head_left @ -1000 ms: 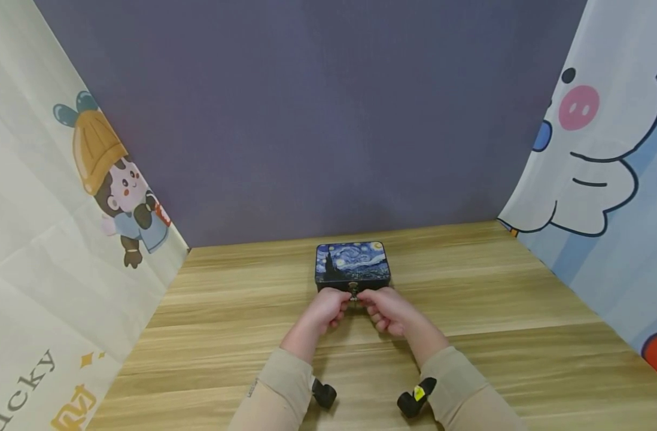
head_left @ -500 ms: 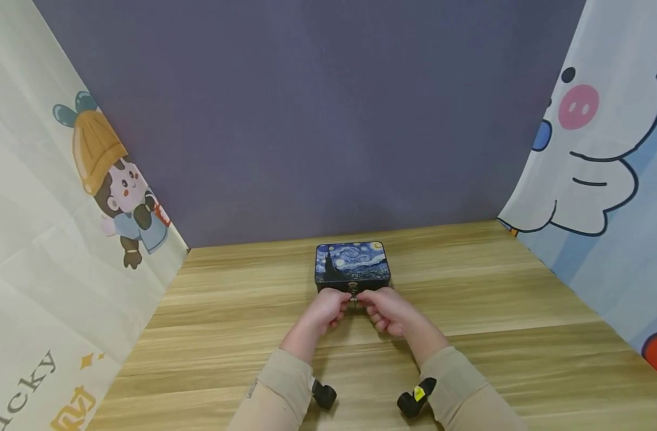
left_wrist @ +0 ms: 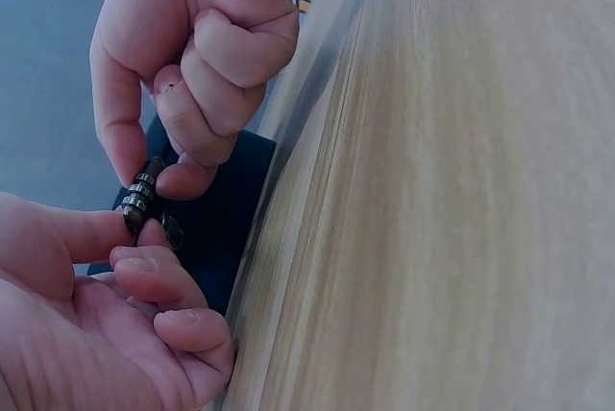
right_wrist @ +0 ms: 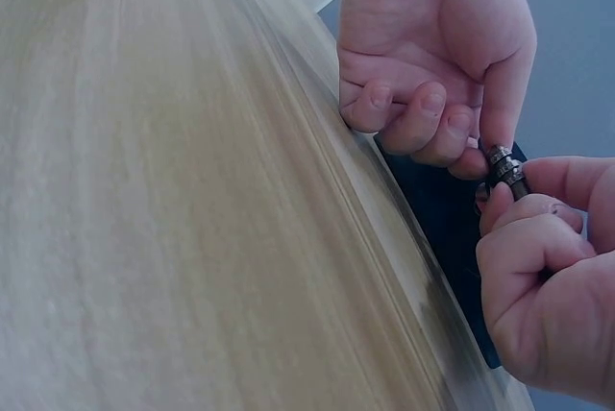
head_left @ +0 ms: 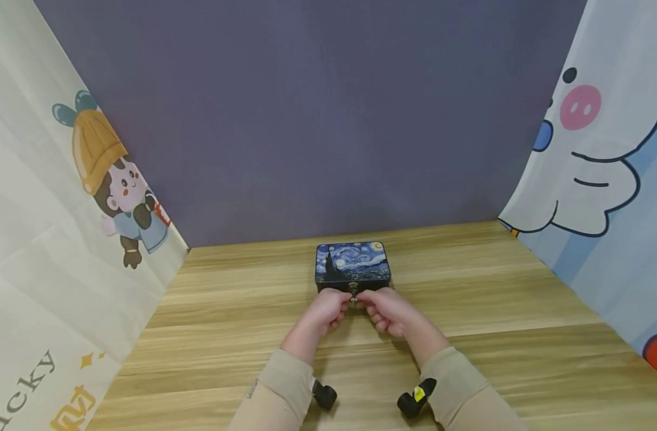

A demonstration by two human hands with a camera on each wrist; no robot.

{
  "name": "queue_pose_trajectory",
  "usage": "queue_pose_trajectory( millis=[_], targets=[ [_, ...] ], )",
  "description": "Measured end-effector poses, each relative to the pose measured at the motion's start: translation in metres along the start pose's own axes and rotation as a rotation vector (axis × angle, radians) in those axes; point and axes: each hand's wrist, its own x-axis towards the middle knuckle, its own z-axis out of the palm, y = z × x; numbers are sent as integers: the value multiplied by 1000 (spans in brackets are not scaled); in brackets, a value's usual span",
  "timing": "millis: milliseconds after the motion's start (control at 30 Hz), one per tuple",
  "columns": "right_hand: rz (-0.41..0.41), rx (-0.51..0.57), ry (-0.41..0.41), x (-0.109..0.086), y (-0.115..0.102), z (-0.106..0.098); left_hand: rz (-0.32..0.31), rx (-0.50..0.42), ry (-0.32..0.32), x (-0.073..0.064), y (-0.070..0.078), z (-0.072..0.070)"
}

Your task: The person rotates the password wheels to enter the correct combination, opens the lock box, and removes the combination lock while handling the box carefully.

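A small tin box (head_left: 352, 261) with a starry night painting on its lid lies closed on the wooden table. At its front, by the brass-coloured latch (head_left: 353, 285), is a small combination padlock (left_wrist: 140, 192) with rows of number dials. My left hand (head_left: 327, 306) pinches one end of this padlock between thumb and index finger. From the other side, my right hand (head_left: 390, 310) pinches the opposite end the same way, other fingers curled in. Both wrist views show the padlock (right_wrist: 505, 169) between the fingertips, against the box's dark front. Fingers cover part of the padlock.
The wood-grain table (head_left: 242, 335) runs back to a grey-purple panel (head_left: 307, 120). Printed cloths hang at the left (head_left: 37, 209) and right (head_left: 630, 197) sides. Black wrist-worn devices (head_left: 324, 395) stick out from both sleeves.
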Motion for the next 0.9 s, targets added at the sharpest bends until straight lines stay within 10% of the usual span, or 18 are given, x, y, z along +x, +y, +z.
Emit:
queue_pose_trajectory(
  millis=[900],
  targets=[
    [16, 26, -17, -1, -1, -3, 4, -9, -4, -1, 1, -1]
  ],
)
